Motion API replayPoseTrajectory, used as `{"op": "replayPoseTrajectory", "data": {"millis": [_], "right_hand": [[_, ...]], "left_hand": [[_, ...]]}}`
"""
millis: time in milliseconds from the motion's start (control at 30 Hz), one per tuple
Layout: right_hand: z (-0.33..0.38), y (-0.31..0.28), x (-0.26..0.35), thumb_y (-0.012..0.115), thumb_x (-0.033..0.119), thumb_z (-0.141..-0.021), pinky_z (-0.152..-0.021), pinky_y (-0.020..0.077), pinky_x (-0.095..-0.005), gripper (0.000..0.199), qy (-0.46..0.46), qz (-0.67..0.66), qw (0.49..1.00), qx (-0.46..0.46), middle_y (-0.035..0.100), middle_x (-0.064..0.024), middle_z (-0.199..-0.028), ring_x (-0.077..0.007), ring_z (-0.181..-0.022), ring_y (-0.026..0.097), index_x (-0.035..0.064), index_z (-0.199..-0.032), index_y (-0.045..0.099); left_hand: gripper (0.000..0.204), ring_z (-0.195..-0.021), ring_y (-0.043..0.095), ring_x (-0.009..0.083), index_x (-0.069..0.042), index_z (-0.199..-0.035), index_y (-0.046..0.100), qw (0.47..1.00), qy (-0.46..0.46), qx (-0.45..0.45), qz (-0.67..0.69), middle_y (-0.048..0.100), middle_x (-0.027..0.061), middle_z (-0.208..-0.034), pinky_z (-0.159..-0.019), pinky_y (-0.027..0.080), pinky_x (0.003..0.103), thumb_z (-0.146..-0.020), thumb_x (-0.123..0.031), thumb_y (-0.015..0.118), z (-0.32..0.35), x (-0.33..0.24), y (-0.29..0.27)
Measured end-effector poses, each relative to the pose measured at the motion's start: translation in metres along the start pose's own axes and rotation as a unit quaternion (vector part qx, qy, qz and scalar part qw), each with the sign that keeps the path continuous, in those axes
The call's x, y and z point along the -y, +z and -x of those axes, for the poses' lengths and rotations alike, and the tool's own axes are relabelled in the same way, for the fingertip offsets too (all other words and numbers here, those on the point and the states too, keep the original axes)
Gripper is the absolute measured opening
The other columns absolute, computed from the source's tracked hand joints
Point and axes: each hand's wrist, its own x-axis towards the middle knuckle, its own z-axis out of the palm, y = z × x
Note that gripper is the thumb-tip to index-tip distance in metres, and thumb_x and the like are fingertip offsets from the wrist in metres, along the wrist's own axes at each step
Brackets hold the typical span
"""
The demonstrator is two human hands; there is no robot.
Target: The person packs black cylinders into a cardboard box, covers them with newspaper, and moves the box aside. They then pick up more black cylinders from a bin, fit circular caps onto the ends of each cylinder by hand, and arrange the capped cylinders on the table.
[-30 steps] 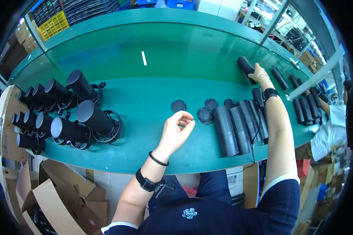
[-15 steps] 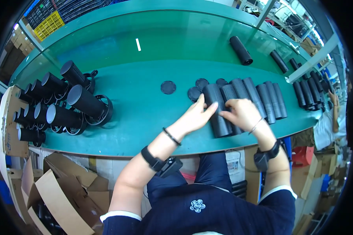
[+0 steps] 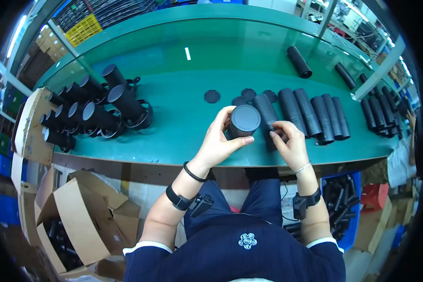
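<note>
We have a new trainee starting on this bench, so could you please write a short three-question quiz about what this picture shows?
1. True or false: the left hand holds a black ribbed tube upright, its round cap toward the camera.
2. Where do the loose black discs lie? A) in the cardboard box B) on the green bench, beyond the hands C) in the blue bin
3. Fill in: the right hand touches a tube lying ____ on the bench.

Key: 1 true; 2 B; 3 flat.
</note>
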Motion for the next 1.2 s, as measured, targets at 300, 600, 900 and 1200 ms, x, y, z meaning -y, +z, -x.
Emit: {"op": "replayPoseTrajectory", "data": {"millis": [300, 600, 900, 1200], "right_hand": [[-0.013, 0.023, 0.032, 0.049, 0.022, -0.098, -0.089, 0.0398, -0.0204, 0.039, 0.024, -0.419, 0.901, 0.110, 0.051, -0.0042, -0.109, -0.0101, -0.106, 0.050, -0.0039, -0.127, 0.057], [-0.010, 0.024, 0.033, 0.058, 0.011, -0.086, -0.079, 0.0385, -0.0234, 0.035, 0.000, -0.434, 0.886, 0.161, 0.051, -0.0030, -0.093, -0.0113, -0.088, 0.049, -0.0021, -0.118, 0.065], [0.005, 0.041, 0.037, 0.088, 0.020, -0.063, -0.097, 0.0414, -0.0311, 0.073, -0.031, -0.441, 0.892, 0.093, 0.048, -0.0072, -0.122, -0.0179, -0.117, 0.047, 0.0041, -0.123, 0.051], [-0.006, 0.054, 0.046, 0.089, 0.013, -0.060, -0.109, 0.0346, -0.0369, 0.081, -0.109, -0.319, 0.929, 0.149, 0.044, -0.0122, -0.132, -0.0243, -0.131, 0.041, 0.0019, -0.129, 0.047]], "left_hand": [[0.072, -0.117, 0.053, 0.0231, -0.004, -0.133, 0.042, 0.990, 0.055, 0.019, -0.127, 0.054, 0.0120, -0.122, -0.098, 0.042, 0.034, -0.071, -0.008, 0.080, 0.023, -0.016, 0.004], [0.057, -0.107, 0.052, 0.0161, 0.000, -0.128, 0.041, 0.996, 0.069, -0.027, -0.056, 0.053, 0.0108, -0.114, -0.092, 0.043, 0.031, -0.086, -0.028, 0.067, 0.036, -0.001, 0.023], [0.065, -0.122, 0.043, 0.0321, -0.003, -0.130, 0.038, 0.930, 0.191, -0.143, -0.279, 0.042, 0.0178, -0.130, -0.100, 0.037, 0.044, -0.076, -0.015, 0.071, 0.045, 0.008, 0.026], [0.079, -0.115, 0.046, 0.0364, -0.004, -0.124, 0.040, 0.922, 0.158, -0.127, -0.330, 0.048, 0.0175, -0.119, -0.100, 0.033, 0.045, -0.056, -0.008, 0.080, 0.045, 0.000, 0.002]]}}
